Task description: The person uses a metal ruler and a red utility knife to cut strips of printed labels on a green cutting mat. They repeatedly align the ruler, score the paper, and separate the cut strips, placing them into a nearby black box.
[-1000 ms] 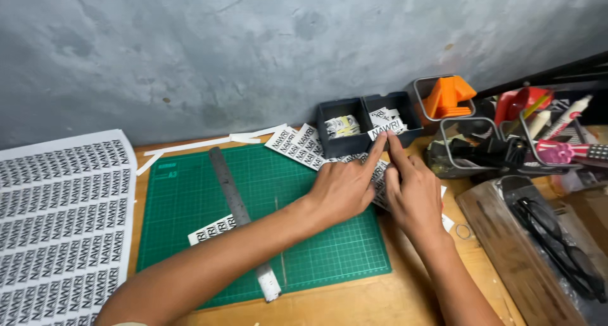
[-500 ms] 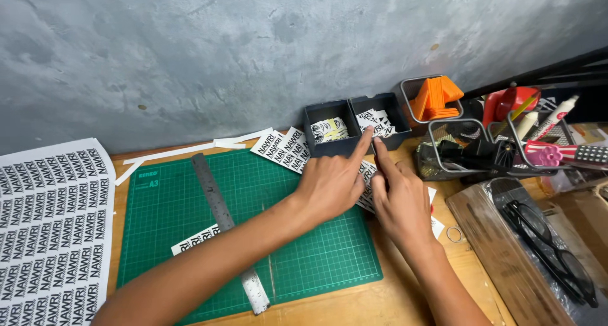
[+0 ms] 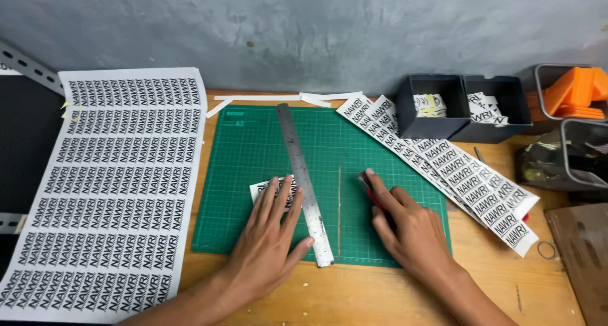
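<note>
Pressing flat, the left hand (image 3: 272,237) lies palm down with fingers spread over a small printed label strip (image 3: 269,190) on the green cutting mat (image 3: 253,161), thumb tip touching the steel ruler (image 3: 303,174) just beside it; it pins rather than grips. Right hand (image 3: 405,228) is curled around a red-and-black cutter (image 3: 372,193), index finger laid along its top, tip end on the mat right of the ruler. Blade itself hidden, cannot tell if extended.

Step, as I judge it: lining up a label strip for a cut against the ruler. Next move likely calls for sliding the ruler over the strip on a print line, holding it firmly, and bringing the cutter across to the ruler's edge, with fingertips kept off the cutting side.

Edges and room: ruler runs slightly tilted from the mat's top edge to just past its bottom edge onto the wooden bench (image 3: 380,294). Mat centre between ruler and right hand is bare, with a faint vertical score line. Large uncut label sheet (image 3: 120,174) lies left, its edge touching the mat's left side. Long cut label strips (image 3: 443,167) slant across the mat's upper right corner onto the bench. Two dark bins (image 3: 465,107) holding cut labels sit at the back by the wall, well apart from both hands. Paper offcuts (image 3: 285,98) line the mat's top edge.
</note>
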